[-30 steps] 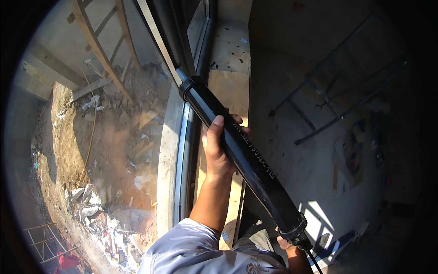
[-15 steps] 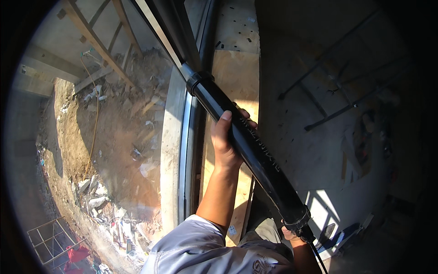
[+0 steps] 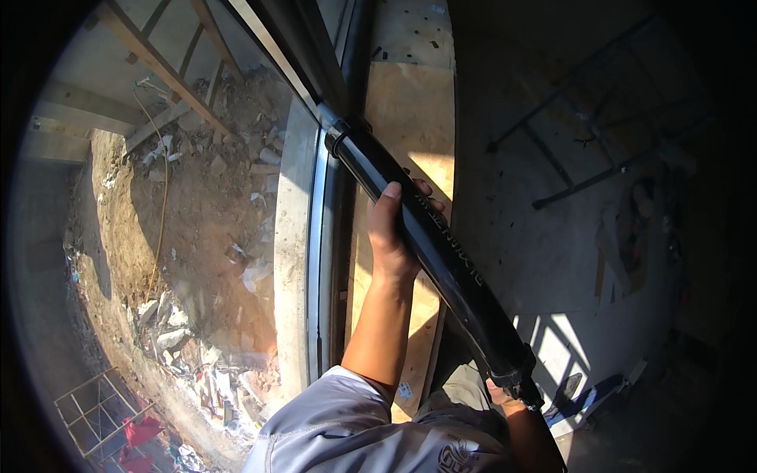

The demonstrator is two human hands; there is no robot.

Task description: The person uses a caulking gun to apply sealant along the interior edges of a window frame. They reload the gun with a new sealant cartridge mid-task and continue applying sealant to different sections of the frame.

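Observation:
A long black caulking gun (image 3: 441, 270) slants across the middle, from the window frame at upper left down to my right side. My left hand (image 3: 388, 240) is wrapped round its barrel from below, thumb along the near side. At the rear end, my right hand (image 3: 498, 392) closes round the handle area; most of its fingers are hidden. The gun's front end lies at the black window frame (image 3: 303, 47), beside the glass. Whether the nozzle touches the frame, I cannot tell. A dark hose or cord seems to trail from the rear.
Under my left arm runs a plywood board (image 3: 410, 98) along the window. Beyond the glass are rubble (image 3: 172, 337), timber poles (image 3: 158, 67) and a wire frame (image 3: 102, 418). To the right, a dark metal stand (image 3: 544, 154) lies in shadow on the floor.
The gun's rear end has shifted slightly toward me, and its front end sits a touch further right in the picture. Both hands keep their hold. The view has shifted a little.

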